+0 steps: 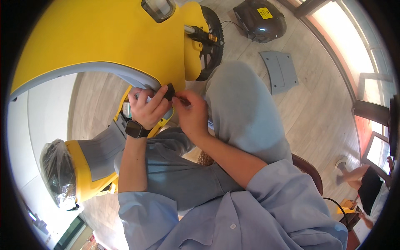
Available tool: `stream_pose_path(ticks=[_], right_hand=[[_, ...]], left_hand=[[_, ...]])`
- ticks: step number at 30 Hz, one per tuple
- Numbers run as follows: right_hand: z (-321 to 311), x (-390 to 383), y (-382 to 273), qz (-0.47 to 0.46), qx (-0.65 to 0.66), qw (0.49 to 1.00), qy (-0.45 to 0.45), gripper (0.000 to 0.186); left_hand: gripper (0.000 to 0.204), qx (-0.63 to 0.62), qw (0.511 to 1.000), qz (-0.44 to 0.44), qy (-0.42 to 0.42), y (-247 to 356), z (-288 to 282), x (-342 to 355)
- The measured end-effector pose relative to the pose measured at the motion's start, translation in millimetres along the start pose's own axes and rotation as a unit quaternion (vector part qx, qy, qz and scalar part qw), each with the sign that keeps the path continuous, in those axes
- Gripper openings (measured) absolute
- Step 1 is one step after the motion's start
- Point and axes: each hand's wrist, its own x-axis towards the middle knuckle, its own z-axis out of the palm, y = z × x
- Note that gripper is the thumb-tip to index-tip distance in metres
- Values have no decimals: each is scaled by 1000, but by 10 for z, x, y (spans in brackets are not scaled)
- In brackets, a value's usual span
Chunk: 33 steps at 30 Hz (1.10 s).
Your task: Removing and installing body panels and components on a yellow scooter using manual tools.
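My left hand point(146, 109), with a black watch point(134, 128) at its wrist, grips a small black block-shaped piece point(170, 91) between its fingers. Beside it my right hand point(193, 113) is closed in a pinch against the right side of that piece. What its fingertips hold is too small to make out. Both hands are at the grey lower edge point(137, 77) of a large yellow scooter body point(104, 37). Just above my right hand, the scooter's black-tyred wheel point(216, 46) sticks out past the bodywork.
The scooter's grey footboard point(100, 150) and plastic-wrapped seat point(58, 173) lie to the left. On the wood-look floor point(308, 108) are a grey panel point(279, 71) and a dark glossy case point(260, 21) with a cable. At the far right another person's leg point(356, 171) shows.
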Motion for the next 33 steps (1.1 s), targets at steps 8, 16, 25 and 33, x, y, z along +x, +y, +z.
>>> stream_pose_path(ticks=[8,16,25,33], right_hand=[[-22,-33,-91,32,30,999,-24,20],[-12,4,-68,-3,-48,999,-7,15],[-20,70,-53,-207,-213,955,-29,5],[9,78,-58,-143,-210,966,-48,12]], left_hand=[[23,2,1000,-3,6,7,12,-3],[23,-1,1000,-6,-1,14,2,27],[19,1,1000,-11,-2,29,-4,3],[16,-4,1000,-16,0,57,10,-9]])
